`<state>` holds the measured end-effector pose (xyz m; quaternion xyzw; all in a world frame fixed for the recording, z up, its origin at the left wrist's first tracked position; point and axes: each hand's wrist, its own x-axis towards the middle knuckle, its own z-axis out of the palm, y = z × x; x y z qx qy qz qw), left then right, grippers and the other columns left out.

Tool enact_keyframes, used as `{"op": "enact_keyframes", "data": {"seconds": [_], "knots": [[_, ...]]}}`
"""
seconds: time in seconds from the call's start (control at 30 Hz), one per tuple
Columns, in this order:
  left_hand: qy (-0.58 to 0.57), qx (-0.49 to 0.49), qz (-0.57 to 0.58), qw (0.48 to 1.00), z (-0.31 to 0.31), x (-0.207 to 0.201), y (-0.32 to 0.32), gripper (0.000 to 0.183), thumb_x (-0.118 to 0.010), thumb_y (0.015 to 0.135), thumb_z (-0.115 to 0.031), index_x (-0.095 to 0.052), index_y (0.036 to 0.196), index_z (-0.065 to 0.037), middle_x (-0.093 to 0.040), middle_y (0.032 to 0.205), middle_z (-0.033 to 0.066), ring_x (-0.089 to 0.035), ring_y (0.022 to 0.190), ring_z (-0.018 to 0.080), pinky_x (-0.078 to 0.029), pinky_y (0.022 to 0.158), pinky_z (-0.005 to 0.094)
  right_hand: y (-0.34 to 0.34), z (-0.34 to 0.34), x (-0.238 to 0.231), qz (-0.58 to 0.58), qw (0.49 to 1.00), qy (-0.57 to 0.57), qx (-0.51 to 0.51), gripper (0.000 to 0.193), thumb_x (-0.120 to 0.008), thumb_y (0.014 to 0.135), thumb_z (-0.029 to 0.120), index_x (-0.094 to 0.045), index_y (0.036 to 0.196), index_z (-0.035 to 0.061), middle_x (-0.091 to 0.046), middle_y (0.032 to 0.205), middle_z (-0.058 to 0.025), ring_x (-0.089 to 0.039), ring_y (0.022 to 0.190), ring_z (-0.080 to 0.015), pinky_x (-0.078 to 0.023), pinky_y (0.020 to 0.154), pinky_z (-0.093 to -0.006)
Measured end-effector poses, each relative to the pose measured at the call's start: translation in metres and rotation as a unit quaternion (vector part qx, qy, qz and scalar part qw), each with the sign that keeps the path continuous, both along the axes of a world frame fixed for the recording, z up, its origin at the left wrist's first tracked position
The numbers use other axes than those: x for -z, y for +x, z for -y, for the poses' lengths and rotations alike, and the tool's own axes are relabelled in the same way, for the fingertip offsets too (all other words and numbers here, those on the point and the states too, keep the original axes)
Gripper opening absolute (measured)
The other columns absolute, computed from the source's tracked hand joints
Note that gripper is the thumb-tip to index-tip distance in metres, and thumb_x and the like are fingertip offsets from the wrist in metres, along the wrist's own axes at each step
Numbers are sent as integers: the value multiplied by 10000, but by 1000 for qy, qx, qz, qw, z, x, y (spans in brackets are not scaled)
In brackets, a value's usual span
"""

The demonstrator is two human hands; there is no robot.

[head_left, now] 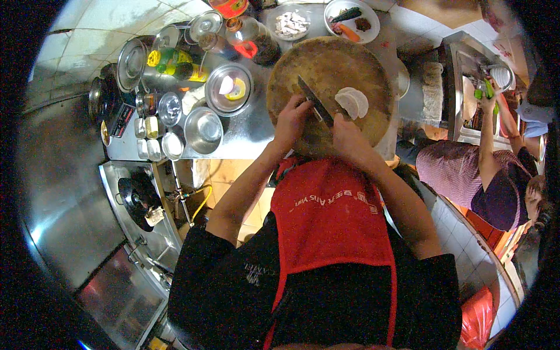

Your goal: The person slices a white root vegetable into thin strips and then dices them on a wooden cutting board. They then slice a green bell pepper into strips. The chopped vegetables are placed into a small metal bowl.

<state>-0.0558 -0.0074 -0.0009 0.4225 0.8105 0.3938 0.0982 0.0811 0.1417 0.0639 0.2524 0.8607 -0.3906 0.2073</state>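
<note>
On a thick round wooden chopping board (321, 55), a knife (315, 100) with a dark, broad blade lies slantwise, its tip pointing away to the left. My right hand (348, 133) is closed round its handle. Close against the blade's left side, my left hand (291, 119) has its fingers curled down on the board; what they press on is mostly hidden. A small whitish bit (318, 115) shows at the blade's near edge. Right of the knife, a few pale, round white slices (352, 103) overlap; their kind is unclear.
Beyond the board stand a bowl of white pieces (291, 23) and a white plate (373, 36) with vegetables. Metal bowls (204, 129), bottles (254, 39) and seasoning containers (153, 127) crowd the left. A wok (137, 195) sits lower left. At right, another person (461, 166) holds green vegetables over a sink (464, 55).
</note>
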Motion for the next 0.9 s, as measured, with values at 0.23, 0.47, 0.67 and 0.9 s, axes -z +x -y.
{"op": "enact_keyframes", "data": {"seconds": [0.23, 0.47, 0.67, 0.9], "knots": [[-12, 23, -43, 999, 10, 11, -3, 272, -641, 845, -39, -665, 1114, -67, -634, 1166, 152, -640, 1040, 386, -549, 849, 439, -8, 12, 21, -34, 998, 45, -10, 252, -538, 931, 59, -471, 1147, -51, -689, 962, -325, -690, 923, -495, -555, 760, -569], [-20, 17, -21, 999, 49, 9, 15, 293, -684, 807, -46, -668, 1098, -67, -618, 1212, 142, -577, 1145, 369, -515, 930, 430, 4, 9, -3, -11, 998, 57, -8, 254, -512, 967, 105, -446, 1168, -35, -679, 906, -338, -680, 910, -511, -533, 754, -594], [1, 23, -127, 992, 35, -1, 19, 294, -659, 804, -14, -659, 1098, -32, -601, 1165, 154, -540, 1117, 399, -495, 942, 466, 23, 13, -16, -9, 991, 104, -80, 178, -500, 974, 109, -445, 1090, -16, -682, 868, -329, -685, 845, -512, -537, 729, -598], [1, 18, -105, 994, 37, 5, 18, 272, -669, 798, -30, -650, 1069, -18, -592, 1134, 165, -535, 1081, 412, -496, 906, 484, 26, 15, -13, -58, 982, 124, -131, 257, -503, 954, 70, -428, 1191, 2, -678, 862, -323, -679, 846, -517, -530, 738, -615]]}}
